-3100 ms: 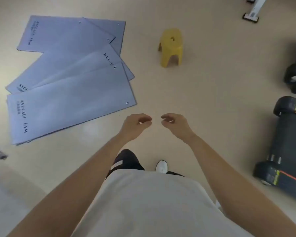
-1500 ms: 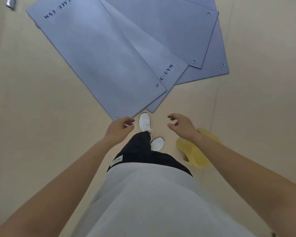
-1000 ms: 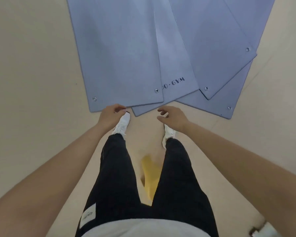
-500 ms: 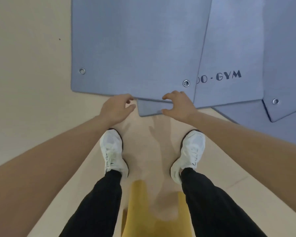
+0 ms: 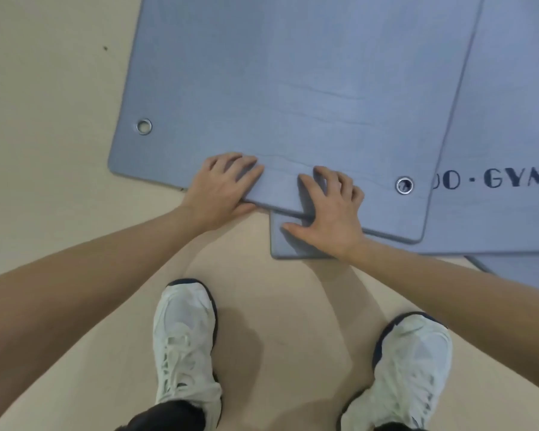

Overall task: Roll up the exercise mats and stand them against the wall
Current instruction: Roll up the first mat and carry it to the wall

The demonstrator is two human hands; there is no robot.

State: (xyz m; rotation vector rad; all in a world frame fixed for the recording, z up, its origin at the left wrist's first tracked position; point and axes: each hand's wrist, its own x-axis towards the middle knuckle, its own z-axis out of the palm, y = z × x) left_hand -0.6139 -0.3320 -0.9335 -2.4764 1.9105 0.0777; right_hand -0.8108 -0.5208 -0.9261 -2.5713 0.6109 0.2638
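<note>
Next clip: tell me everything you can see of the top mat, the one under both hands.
The top mat is grey-blue and foam-like, with rounded corners and two metal eyelets near its near edge. It lies flat and unrolled on the floor, faintly creased, overlapping a lettered mat. The left hand pinches its near edge, fingers on top, thumb at the edge. The right hand has its fingers on top and its thumb on the lettered mat.
</note>
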